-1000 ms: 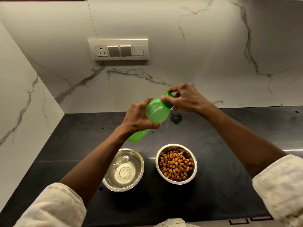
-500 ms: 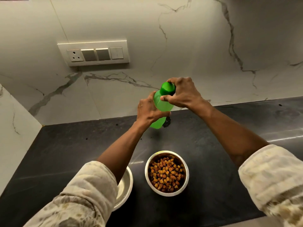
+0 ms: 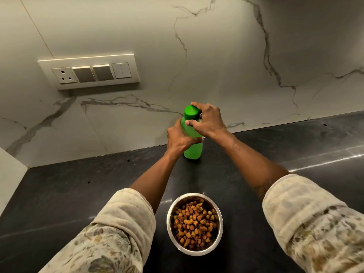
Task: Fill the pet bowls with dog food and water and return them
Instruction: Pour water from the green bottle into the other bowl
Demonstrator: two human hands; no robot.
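marble-veined wall (image 3: 216, 56) rises behind a dark counter (image 3: 69, 194), with a switch panel (image 3: 89, 71) up and to the left of the green bottle (image 3: 193, 149). the bottle stands upright on the counter close to the wall. nearer the person than the bottle sits a steel bowl of dog food (image 3: 194, 223), well apart from it; the water bowl is not in view, perhaps hidden under the left sleeve (image 3: 110, 239).

the left hand (image 3: 180, 137) is wrapped closed around the bottle's middle, and the right hand (image 3: 208, 123) has its fingers (image 3: 194, 123) closed around the neck just below the cap (image 3: 191, 112).

as a judgement: if the cap is left loose the bottle could leak or tip when let go, and a sleeve dragged back towards the bowl could knock kibble out.
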